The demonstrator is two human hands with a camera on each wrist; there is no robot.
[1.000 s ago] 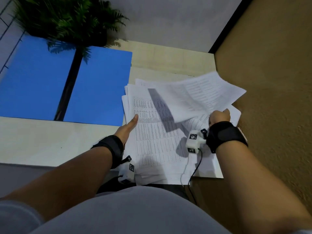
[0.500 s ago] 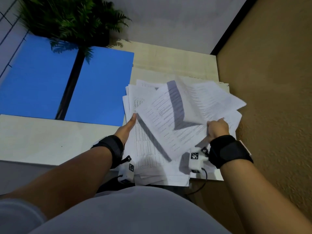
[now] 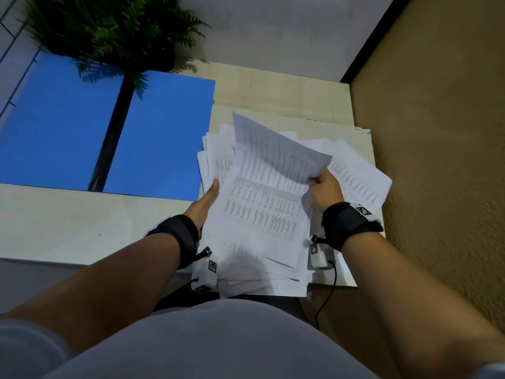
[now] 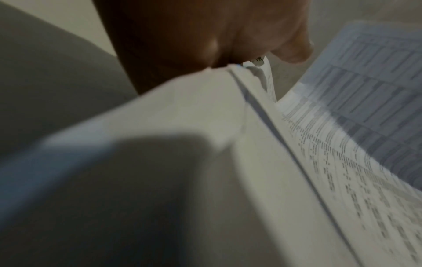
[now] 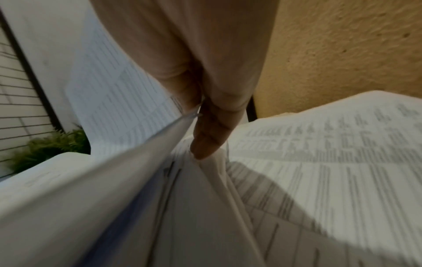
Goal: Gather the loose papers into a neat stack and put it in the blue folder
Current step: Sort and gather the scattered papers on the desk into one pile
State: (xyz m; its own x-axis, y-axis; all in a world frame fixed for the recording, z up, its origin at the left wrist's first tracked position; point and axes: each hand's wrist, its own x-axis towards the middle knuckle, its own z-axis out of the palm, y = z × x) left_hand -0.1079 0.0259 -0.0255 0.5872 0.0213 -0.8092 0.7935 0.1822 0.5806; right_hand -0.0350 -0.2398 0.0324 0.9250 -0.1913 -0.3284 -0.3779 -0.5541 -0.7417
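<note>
Pinching lifted papers (image 3: 267,170), right hand (image 3: 323,191) rises; left hand (image 3: 203,205) lies flat, relaxed.

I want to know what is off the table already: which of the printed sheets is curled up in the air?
The top sheet, pinched at its corner by the right hand; it arches up, while the other papers lie flat.

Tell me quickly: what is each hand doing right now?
Left hand: fingers straight, pressed against the left edge of the paper pile.
Right hand: pinches a lifted sheet above the pile.
</note>
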